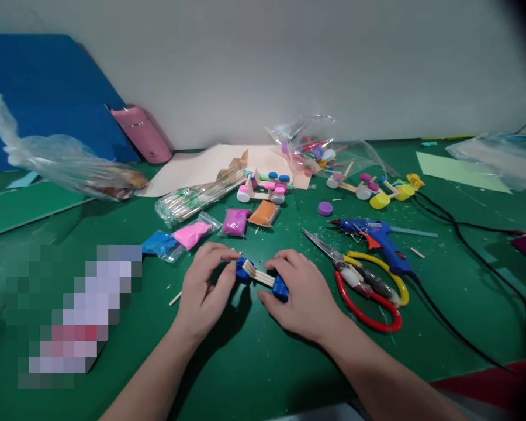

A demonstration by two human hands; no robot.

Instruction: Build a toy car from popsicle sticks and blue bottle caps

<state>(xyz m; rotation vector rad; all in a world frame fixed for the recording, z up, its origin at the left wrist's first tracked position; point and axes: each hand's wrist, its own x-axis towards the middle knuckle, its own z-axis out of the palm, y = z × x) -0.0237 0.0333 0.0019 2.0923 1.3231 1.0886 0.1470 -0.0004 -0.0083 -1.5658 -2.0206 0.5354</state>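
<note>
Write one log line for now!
left hand: holds blue-ended wooden stick piece | right hand: holds its other end | nearby: red-yellow-handled metal scissors

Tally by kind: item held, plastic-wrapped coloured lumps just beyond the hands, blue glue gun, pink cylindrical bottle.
Blue-ended wooden stick piece: 1
Plastic-wrapped lumps, blue, pink, purple, orange: 4
Blue glue gun: 1
Pink cylindrical bottle: 1
Total: 7

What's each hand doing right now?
Left hand: closed, pinching one blue end of the wooden-stick piece.
Right hand: closed, gripping its other blue end.
</note>
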